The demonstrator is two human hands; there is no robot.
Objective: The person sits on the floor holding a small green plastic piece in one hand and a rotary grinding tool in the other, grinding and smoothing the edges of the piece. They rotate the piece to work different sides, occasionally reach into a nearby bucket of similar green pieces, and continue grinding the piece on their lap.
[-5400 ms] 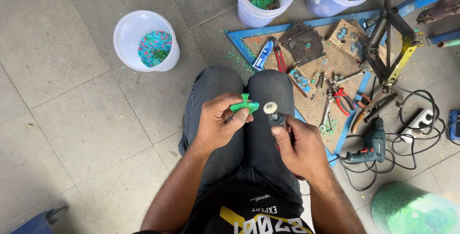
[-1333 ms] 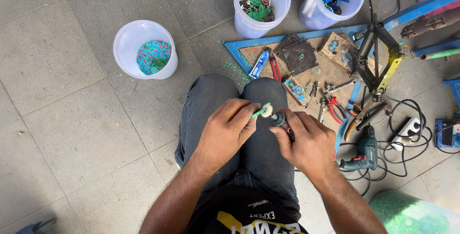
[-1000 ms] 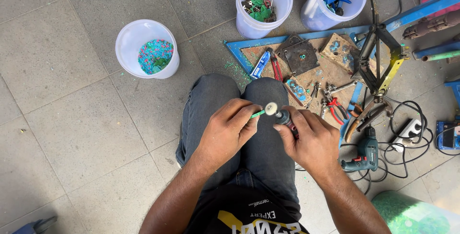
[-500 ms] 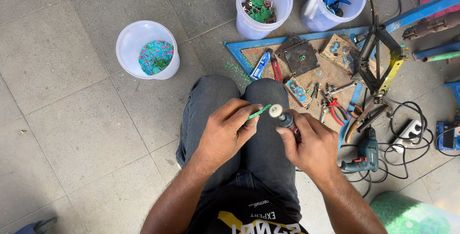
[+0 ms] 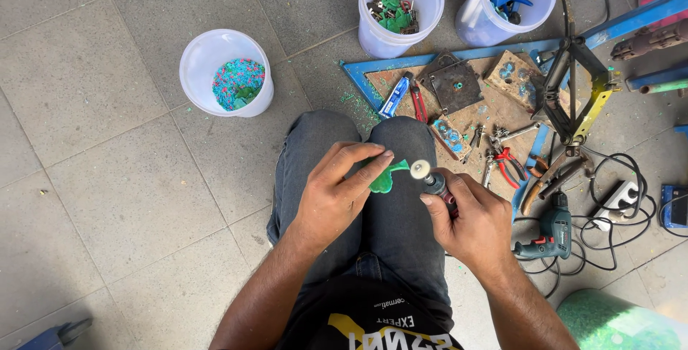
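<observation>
My left hand [image 5: 337,196] pinches a small green plastic piece [image 5: 385,176] above my knees, fingers pressed on its flat body. My right hand [image 5: 469,222], just right of the piece, grips a rotary tool [image 5: 432,180], its wheel touching the edge. The piece looks light, stiff and probably slippery; best held by its broad middle.

- An informal floor-level workshop, set up on grey stone floor tiles [image 5: 107,199].
- Hand tools scattered over a worn wooden board [image 5: 494,117] in a blue frame: red-handled pliers [image 5: 510,164], a blue utility knife [image 5: 394,97].
- A green power drill [image 5: 548,232] lying beside tangled black cables [image 5: 609,210] and a white power strip [image 5: 622,197].
- White plastic buckets: one [image 5: 226,72] with blue and pink shavings, another [image 5: 400,6] with green parts.
- A yellow-and-black metal clamp stand [image 5: 577,92].
</observation>
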